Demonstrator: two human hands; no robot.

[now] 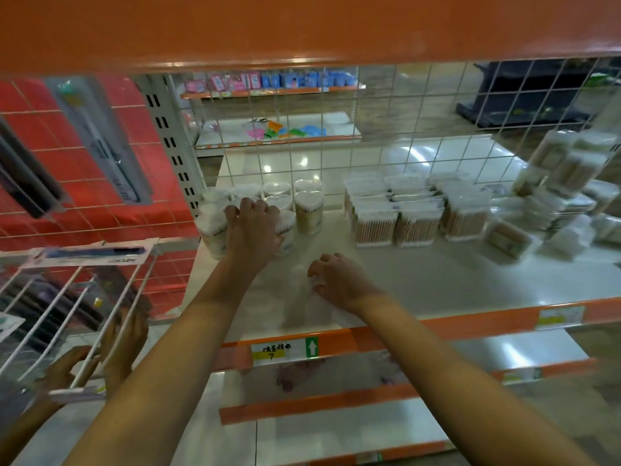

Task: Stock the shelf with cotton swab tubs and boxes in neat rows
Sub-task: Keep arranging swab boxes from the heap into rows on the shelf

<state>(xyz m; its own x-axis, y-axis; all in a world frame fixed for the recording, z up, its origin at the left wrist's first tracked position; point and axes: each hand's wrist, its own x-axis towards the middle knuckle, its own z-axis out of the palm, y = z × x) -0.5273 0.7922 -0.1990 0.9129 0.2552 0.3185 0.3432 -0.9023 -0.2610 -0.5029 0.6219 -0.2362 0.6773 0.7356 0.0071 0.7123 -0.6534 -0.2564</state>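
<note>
Up on the shelf (437, 284), left hand (252, 230) reaches into the cluster of cotton swab tubs (275, 206) at the back-left corner, fingers curled over one tub's top. Right hand (339, 280) sits nearer the front edge, fingers curled around something pale and blurred; what, cannot tell. Rectangular swab boxes (396, 210) stand in rows toward the back, right of the tubs.

- About nine heart-shaped tubs (308, 210) of cotton swabs are counted in the left cluster; some are hidden.
- Three rows of rectangular boxes (415, 227) are seen at the middle.
- A loose pile of boxes (568, 196) at the right cannot be counted.
- Two price labels (272, 353) are seen on the shelf (437, 280) edge.
</note>
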